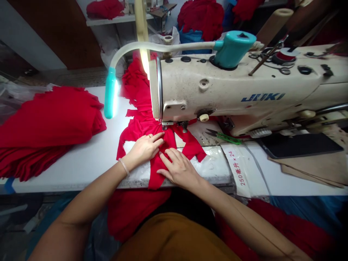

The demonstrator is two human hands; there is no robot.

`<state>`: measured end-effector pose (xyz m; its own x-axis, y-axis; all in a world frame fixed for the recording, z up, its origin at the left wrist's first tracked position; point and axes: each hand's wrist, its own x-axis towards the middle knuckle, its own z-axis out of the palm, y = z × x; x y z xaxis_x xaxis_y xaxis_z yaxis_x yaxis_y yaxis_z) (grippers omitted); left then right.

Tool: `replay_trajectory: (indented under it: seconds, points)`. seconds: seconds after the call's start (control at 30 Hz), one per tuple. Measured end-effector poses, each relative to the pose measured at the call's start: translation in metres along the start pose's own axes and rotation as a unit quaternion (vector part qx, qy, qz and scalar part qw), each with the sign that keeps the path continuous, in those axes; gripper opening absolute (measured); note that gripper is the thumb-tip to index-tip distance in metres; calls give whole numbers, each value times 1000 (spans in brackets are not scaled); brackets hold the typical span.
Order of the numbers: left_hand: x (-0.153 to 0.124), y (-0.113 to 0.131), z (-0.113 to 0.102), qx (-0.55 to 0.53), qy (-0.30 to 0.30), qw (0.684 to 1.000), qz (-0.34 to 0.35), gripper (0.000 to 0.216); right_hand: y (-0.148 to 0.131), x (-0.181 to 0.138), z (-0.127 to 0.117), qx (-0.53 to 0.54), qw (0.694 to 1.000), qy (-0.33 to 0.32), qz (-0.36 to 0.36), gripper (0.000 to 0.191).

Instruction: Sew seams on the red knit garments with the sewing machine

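Red fabric [164,145] lies under the presser foot [164,127] of a sewing machine [201,87], with a strip hanging towards the table's front edge. My left hand [146,148] rests on the fabric just in front of the foot, its fingers stretched out to the right. Lower and to the right, my right hand [178,166] lies on the same cloth with fingers spread and thumb apart. Both hands press on the fabric from above; the undersides of the fingers are hidden.
A stack of folded red cloth [51,119] sits on the left. A lit turquoise lamp [110,96] bends over the table. Green-handled thread snips [224,137], a black phone [299,145] and brown cardboard [312,168] lie on the right. More red cloth [201,20] is heaped behind.
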<state>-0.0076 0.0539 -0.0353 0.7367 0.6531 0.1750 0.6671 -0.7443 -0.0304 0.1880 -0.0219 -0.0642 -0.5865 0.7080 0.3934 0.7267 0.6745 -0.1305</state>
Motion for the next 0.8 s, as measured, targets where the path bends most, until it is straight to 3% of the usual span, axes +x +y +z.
replay_trajectory:
  seconds: [0.43, 0.6, 0.73, 0.8]
  points:
    - [25, -32, 9, -17, 30, 998, -50, 27, 14, 47, 5, -16, 998, -44, 50, 50]
    - [19, -27, 1, -30, 27, 992, -119, 36, 25, 50, -11, 90, 993, -80, 4, 38]
    - [15, -8, -16, -82, -23, 984, -154, 44, 53, 55, -18, 9, 983, -105, 152, 26]
    - [17, 1, -21, -87, -44, 985, -143, 42, 64, 59, -18, -20, 981, -91, 173, 20]
